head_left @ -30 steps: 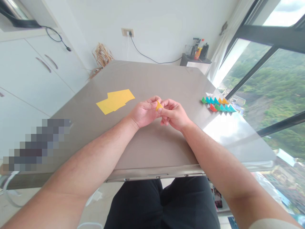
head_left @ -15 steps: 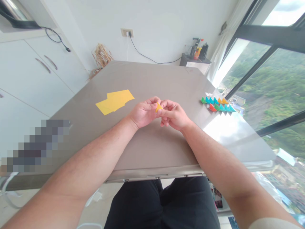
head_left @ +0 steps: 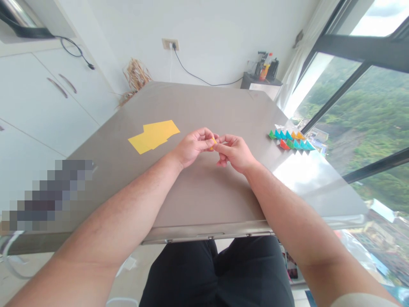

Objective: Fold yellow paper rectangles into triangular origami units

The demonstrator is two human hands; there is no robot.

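Note:
A small folded piece of yellow paper [head_left: 214, 143] is pinched between my two hands above the middle of the table. My left hand [head_left: 194, 147] grips its left side with thumb and fingers. On the other side, my right hand [head_left: 234, 151] holds it between thumb and index finger, the lower fingers curled. The fingertips cover most of the paper, so its exact folded shape is hidden. Several flat yellow paper sheets [head_left: 153, 136] overlap on the table to the left of my left hand.
Folded paper boats [head_left: 289, 144] in green, blue, orange and red stand in two rows at the right of the grey table [head_left: 198, 192]. A pixelated dark object [head_left: 51, 192] lies at the left edge. Windows [head_left: 367, 106] flank the right side.
My hands have shifted slightly, with the fingertips closing further over the yellow paper. Less of the paper shows now than before. The sheets and boats stay where they were.

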